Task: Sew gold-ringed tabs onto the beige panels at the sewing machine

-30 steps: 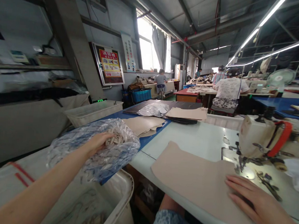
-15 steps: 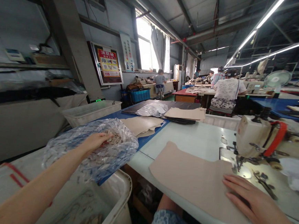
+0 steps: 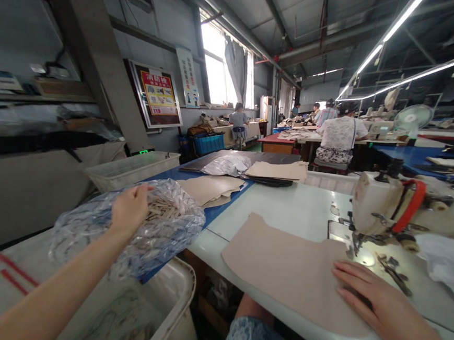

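A clear plastic bag (image 3: 184, 208) lies crumpled at the table's left edge, its mouth showing many small beige strips (image 3: 163, 209). My left hand (image 3: 130, 207) is over the bag's opening, beside the strips, with its fingers curled closed. Whatever it pinches is hidden from me. A large beige cut panel (image 3: 278, 268) lies flat on the pale tabletop in front of me. Resting flat on the panel's right end is my right hand (image 3: 367, 291), fingers stretched out. Just beyond those fingertips stands the head of a sewing machine (image 3: 377, 203), its needle area lit.
More beige panels (image 3: 210, 187) and a stack of panels (image 3: 278, 169) lie farther back. A white bin (image 3: 186, 282) stands below the bag. Metal tools (image 3: 394, 272) and white cloth (image 3: 445, 260) lie on the right. Several people work in the background.
My left hand has drawn back and up from inside the bag, its fingers now closed, and more strips show. My right hand stays flat on the panel. The view has shifted slightly.
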`<act>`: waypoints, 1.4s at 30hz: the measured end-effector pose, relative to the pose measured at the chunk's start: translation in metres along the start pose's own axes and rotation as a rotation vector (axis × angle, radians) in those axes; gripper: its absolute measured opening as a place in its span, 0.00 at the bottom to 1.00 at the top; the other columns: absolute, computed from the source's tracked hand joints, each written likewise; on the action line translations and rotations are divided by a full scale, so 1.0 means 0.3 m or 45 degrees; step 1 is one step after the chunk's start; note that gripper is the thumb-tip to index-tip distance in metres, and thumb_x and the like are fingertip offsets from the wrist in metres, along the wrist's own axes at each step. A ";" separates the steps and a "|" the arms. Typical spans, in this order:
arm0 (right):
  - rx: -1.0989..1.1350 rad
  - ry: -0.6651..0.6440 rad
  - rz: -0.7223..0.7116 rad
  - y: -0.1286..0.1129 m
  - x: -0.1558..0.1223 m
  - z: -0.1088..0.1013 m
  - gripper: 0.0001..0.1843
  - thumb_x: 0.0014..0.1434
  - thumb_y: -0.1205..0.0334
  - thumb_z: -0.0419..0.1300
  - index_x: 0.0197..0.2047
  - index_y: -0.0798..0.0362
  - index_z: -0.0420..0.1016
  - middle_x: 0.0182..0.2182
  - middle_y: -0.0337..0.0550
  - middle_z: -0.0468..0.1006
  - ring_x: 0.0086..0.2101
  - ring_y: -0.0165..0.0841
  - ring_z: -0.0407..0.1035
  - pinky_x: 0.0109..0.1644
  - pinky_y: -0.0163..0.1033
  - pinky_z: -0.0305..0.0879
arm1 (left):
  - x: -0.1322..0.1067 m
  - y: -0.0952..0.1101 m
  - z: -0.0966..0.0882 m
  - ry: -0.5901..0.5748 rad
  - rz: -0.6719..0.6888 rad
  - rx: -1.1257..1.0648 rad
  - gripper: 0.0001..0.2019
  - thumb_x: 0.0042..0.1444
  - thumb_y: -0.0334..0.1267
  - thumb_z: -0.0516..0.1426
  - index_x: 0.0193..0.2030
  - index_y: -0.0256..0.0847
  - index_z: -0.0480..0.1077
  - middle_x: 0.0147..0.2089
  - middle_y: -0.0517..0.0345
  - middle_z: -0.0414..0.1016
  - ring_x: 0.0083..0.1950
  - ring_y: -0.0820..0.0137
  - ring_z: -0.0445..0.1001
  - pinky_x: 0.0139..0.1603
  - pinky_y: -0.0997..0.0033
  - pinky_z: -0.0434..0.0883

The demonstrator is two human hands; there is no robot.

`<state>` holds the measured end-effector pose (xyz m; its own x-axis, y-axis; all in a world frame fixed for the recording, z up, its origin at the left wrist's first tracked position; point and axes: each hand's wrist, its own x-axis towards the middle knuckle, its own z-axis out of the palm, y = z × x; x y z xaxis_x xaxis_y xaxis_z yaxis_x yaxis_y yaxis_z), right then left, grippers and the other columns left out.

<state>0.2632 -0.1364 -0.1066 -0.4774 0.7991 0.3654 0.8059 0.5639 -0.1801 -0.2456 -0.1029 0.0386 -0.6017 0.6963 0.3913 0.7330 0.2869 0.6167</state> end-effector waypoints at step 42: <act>0.569 0.410 0.515 -0.002 0.064 -0.082 0.09 0.60 0.63 0.55 0.39 0.50 0.77 0.34 0.40 0.79 0.36 0.31 0.71 0.42 0.34 0.65 | -0.629 0.654 0.815 -2.014 0.634 -0.841 0.14 0.44 0.50 0.60 0.29 0.41 0.70 0.24 0.59 0.73 0.27 0.69 0.69 0.30 0.71 0.67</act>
<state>0.2622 -0.1263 -0.0771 0.0146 0.9022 0.4311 0.6442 0.3212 -0.6942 0.0893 -0.0172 -0.0813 0.7542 0.6471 -0.1112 0.2575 -0.1358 0.9567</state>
